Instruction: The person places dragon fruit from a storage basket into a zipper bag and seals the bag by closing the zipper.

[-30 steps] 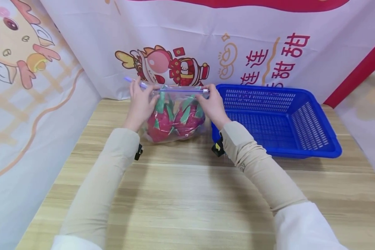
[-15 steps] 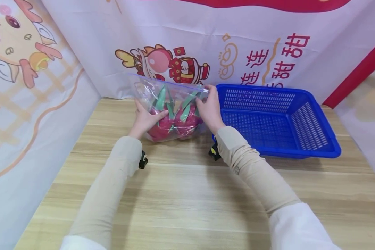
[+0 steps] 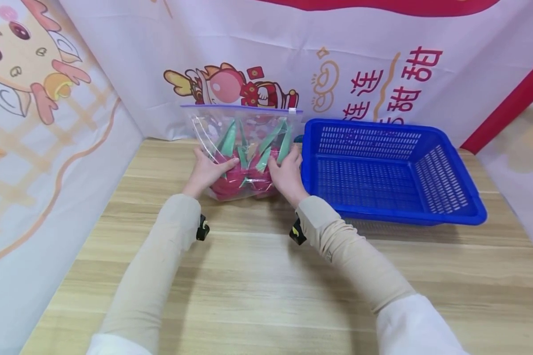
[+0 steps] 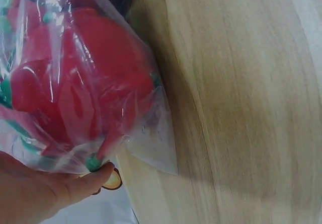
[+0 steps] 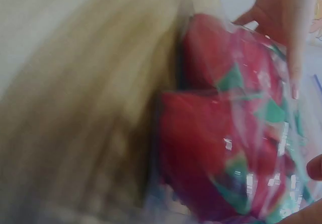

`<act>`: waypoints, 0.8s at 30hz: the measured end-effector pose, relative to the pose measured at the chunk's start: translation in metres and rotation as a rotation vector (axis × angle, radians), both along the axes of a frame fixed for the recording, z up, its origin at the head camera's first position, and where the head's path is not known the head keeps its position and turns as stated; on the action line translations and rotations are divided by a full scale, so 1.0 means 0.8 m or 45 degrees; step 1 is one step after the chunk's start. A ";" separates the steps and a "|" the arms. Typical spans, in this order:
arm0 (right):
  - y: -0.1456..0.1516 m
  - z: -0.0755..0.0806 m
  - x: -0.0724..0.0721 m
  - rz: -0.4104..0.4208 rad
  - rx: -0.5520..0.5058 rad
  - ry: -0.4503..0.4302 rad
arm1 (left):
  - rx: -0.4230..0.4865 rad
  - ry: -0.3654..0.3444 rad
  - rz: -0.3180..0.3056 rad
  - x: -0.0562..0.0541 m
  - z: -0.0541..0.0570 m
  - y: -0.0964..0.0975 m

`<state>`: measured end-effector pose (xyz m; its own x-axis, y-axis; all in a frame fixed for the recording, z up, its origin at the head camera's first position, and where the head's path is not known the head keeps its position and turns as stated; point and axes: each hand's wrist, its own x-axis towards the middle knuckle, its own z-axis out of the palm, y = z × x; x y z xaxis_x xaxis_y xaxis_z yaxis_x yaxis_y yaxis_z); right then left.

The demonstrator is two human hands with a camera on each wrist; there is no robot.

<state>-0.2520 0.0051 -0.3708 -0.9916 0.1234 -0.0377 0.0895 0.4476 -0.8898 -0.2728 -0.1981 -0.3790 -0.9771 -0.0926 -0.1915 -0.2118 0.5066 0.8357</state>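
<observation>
A clear zip bag [image 3: 204,121] with a purple closing strip and a white slider [image 3: 292,111] at its right end stands upright on the table. Inside lie two pinkish-red dragon fruits [image 3: 225,186] with green leaf tips, side by side. My left hand [image 3: 203,171] grips the bag's left side, thumb across the front of the fruit. On the opposite side my right hand [image 3: 287,176] holds the bag, its thumb also on the front. In the left wrist view a dragon fruit [image 4: 80,83] presses against the plastic, with fingers [image 4: 75,189] along the bag.
A blue perforated plastic basket [image 3: 459,214] stands to the right, close beside my right hand. Behind the bag hangs a white printed cloth [image 3: 248,39]; another printed cloth [image 3: 84,162] borders the left. The wooden table [image 3: 248,286] extends toward me.
My left hand has gone from the bag's top strip down to its left side. My right hand has left the slider end and moved down onto the right side. The strip now stands upright.
</observation>
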 end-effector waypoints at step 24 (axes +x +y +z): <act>-0.001 -0.077 -0.008 -0.012 -0.070 0.235 | 0.037 0.104 -0.113 0.004 -0.024 -0.013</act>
